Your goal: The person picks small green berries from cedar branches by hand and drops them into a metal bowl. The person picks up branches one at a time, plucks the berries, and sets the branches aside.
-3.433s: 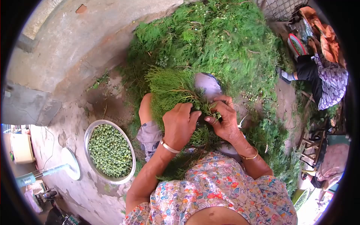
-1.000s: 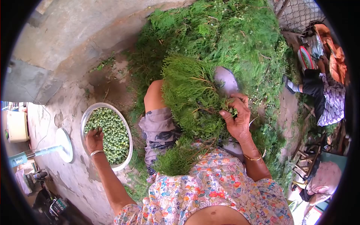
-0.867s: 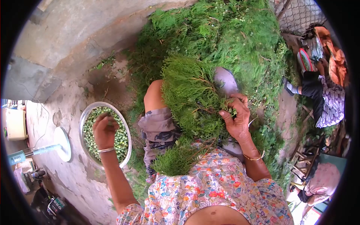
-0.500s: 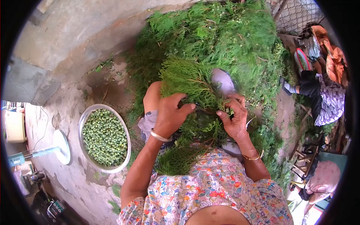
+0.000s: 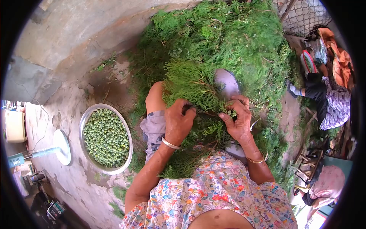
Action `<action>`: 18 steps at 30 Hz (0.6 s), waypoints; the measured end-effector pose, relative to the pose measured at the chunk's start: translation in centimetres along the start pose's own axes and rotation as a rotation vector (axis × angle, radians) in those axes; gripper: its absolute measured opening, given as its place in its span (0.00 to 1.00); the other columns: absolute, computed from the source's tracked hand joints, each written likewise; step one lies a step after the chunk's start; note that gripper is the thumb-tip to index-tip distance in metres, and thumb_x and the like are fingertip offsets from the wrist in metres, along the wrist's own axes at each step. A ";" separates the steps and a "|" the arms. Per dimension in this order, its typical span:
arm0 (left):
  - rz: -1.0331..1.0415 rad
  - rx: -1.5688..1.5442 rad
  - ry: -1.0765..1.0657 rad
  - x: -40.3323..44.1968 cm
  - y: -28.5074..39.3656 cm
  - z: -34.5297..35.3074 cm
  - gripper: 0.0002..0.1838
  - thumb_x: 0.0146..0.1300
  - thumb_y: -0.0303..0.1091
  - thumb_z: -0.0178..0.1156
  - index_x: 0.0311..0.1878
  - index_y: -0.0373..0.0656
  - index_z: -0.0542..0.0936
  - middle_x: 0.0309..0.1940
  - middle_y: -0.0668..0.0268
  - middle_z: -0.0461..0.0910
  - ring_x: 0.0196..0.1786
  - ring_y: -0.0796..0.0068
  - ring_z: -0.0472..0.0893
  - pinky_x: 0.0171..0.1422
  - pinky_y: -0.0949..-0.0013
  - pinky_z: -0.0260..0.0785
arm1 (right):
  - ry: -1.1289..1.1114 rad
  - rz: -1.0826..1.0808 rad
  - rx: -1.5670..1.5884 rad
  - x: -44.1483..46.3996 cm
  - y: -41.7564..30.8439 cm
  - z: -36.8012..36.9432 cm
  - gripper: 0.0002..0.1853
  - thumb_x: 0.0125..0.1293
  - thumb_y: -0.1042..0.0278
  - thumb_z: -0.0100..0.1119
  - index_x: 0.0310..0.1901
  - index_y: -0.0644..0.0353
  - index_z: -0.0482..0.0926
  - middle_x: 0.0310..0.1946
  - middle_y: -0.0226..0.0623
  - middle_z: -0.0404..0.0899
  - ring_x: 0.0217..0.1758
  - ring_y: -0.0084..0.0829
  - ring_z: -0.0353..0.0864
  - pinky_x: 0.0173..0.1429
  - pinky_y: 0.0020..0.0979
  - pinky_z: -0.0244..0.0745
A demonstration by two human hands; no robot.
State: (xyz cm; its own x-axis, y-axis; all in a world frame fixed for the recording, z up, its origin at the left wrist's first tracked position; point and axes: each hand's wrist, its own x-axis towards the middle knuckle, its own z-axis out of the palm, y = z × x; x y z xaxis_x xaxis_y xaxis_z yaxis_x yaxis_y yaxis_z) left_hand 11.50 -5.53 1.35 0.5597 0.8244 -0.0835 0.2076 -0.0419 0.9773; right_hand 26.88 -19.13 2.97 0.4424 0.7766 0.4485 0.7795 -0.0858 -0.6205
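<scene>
A feathery green evergreen branch [image 5: 190, 82] lies across my lap, its fan of foliage pointing away from me. My left hand [image 5: 179, 121] is closed at the branch's near side, thumb against the fingers on a dark stem. My right hand [image 5: 239, 119] pinches a small leafy part of the evergreen between thumb and fingers, with pale green bits showing at the fingertips. More cut foliage [image 5: 183, 166] rests on my lap below the hands. A metal basin [image 5: 131, 147] of small round green cones [image 5: 106, 137] stands on the floor at left.
A large heap of evergreen branches [image 5: 228, 34] covers the floor ahead. A fan [image 5: 63, 147] stands at left. On the right are a seated person in patterned clothing [image 5: 335, 103], another person [image 5: 329, 183], and an orange cloth [image 5: 341, 65]. A wall runs along the upper left.
My left hand has turned, its thumb and fingers drawing closer together, and shifted slightly up and away from the right hand. The right hand stays nearly in place.
</scene>
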 end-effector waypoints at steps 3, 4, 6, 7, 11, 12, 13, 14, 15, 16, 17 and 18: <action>0.158 0.154 -0.032 0.0 0.4 -0.3 0.08 0.54 0.27 0.63 0.35 0.34 0.76 0.22 0.61 0.78 0.23 0.73 0.77 0.27 0.70 0.68 | 0.002 0.015 0.006 0.0 -0.1 0.0 0.14 0.48 0.68 0.72 0.31 0.61 0.76 0.33 0.40 0.77 0.51 0.46 0.73 0.55 0.43 0.67; 0.156 0.154 -0.032 0.0 0.9 -0.6 0.08 0.54 0.27 0.63 0.35 0.34 0.76 0.22 0.61 0.78 0.23 0.73 0.77 0.27 0.70 0.68 | 0.001 0.015 0.007 0.0 0.0 0.0 0.14 0.48 0.68 0.72 0.31 0.61 0.76 0.33 0.40 0.77 0.51 0.46 0.73 0.55 0.43 0.67; -0.329 -0.442 -0.199 0.4 1.8 -1.6 0.06 0.55 0.25 0.62 0.36 0.37 0.76 0.22 0.64 0.77 0.22 0.76 0.74 0.24 0.71 0.66 | 0.021 0.022 0.025 -0.1 0.1 0.0 0.14 0.47 0.68 0.72 0.31 0.62 0.76 0.32 0.40 0.77 0.51 0.46 0.73 0.55 0.43 0.67; -0.331 -0.442 -0.202 0.6 1.7 -1.7 0.06 0.55 0.25 0.62 0.36 0.37 0.76 0.22 0.64 0.77 0.22 0.76 0.74 0.24 0.71 0.66 | 0.021 0.024 0.022 -0.2 0.2 0.1 0.14 0.47 0.68 0.72 0.31 0.62 0.76 0.32 0.40 0.77 0.51 0.46 0.73 0.55 0.43 0.67; -0.534 -1.099 -0.245 1.9 -1.1 -2.7 0.10 0.57 0.26 0.59 0.42 0.41 0.75 0.24 0.65 0.75 0.20 0.78 0.69 0.19 0.75 0.60 | 0.034 0.034 0.053 -0.3 0.4 0.2 0.15 0.45 0.71 0.73 0.31 0.61 0.76 0.33 0.39 0.78 0.52 0.45 0.72 0.55 0.43 0.67; -0.587 -1.391 -0.274 2.2 -1.4 -3.2 0.15 0.57 0.26 0.58 0.48 0.42 0.74 0.25 0.64 0.74 0.20 0.78 0.68 0.18 0.76 0.59 | 0.017 0.033 0.053 -0.3 0.4 0.1 0.15 0.43 0.72 0.73 0.32 0.61 0.76 0.34 0.38 0.78 0.52 0.45 0.72 0.55 0.43 0.67; -0.526 -1.454 -0.298 2.3 -1.4 -4.1 0.23 0.57 0.28 0.57 0.58 0.47 0.69 0.27 0.64 0.73 0.19 0.76 0.67 0.17 0.76 0.57 | 0.017 0.035 0.053 -0.2 0.2 0.0 0.15 0.43 0.72 0.73 0.32 0.61 0.76 0.34 0.38 0.78 0.52 0.45 0.72 0.55 0.43 0.67; -0.526 -1.453 -0.297 2.2 -1.1 -4.7 0.23 0.57 0.28 0.57 0.58 0.47 0.69 0.27 0.64 0.73 0.19 0.76 0.67 0.17 0.76 0.57 | 0.005 0.051 0.041 -0.1 0.0 -0.2 0.15 0.42 0.73 0.74 0.31 0.61 0.76 0.34 0.38 0.78 0.52 0.45 0.72 0.55 0.43 0.67; -0.484 -1.317 -0.325 2.0 -0.4 -5.3 0.25 0.57 0.29 0.57 0.60 0.49 0.68 0.27 0.63 0.73 0.19 0.75 0.67 0.17 0.76 0.57 | -0.008 0.066 0.029 0.0 -0.2 -0.2 0.16 0.41 0.74 0.74 0.31 0.61 0.76 0.35 0.37 0.78 0.52 0.45 0.72 0.56 0.43 0.67; -0.444 -1.180 -0.348 1.7 0.4 -5.8 0.26 0.58 0.30 0.57 0.62 0.51 0.67 0.27 0.62 0.73 0.18 0.74 0.67 0.16 0.75 0.57 | -0.011 0.067 0.032 0.0 -0.2 -0.3 0.16 0.41 0.74 0.74 0.31 0.61 0.76 0.35 0.37 0.78 0.52 0.45 0.72 0.56 0.43 0.67; -0.417 -1.140 -0.364 1.2 1.7 -5.4 0.26 0.60 0.32 0.56 0.63 0.45 0.67 0.25 0.60 0.74 0.17 0.73 0.68 0.15 0.74 0.57 | -0.014 0.064 0.024 0.0 -0.1 -0.3 0.17 0.40 0.75 0.74 0.32 0.60 0.77 0.35 0.36 0.78 0.52 0.44 0.72 0.56 0.42 0.67; -0.417 -1.138 -0.359 1.1 2.2 -5.0 0.26 0.60 0.32 0.56 0.63 0.45 0.67 0.25 0.60 0.74 0.17 0.73 0.68 0.15 0.74 0.57 | -0.016 0.060 0.014 0.1 -0.1 -0.2 0.17 0.39 0.75 0.75 0.33 0.60 0.78 0.36 0.35 0.78 0.53 0.44 0.71 0.56 0.42 0.67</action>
State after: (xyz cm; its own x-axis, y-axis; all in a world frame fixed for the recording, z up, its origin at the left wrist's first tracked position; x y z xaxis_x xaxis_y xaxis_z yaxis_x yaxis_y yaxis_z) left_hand 8.53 -1.90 4.37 0.8409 0.4515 -0.2983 -0.2858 0.8387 0.4636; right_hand 26.96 -19.23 3.18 0.4807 0.7804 0.4000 0.7454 -0.1234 -0.6551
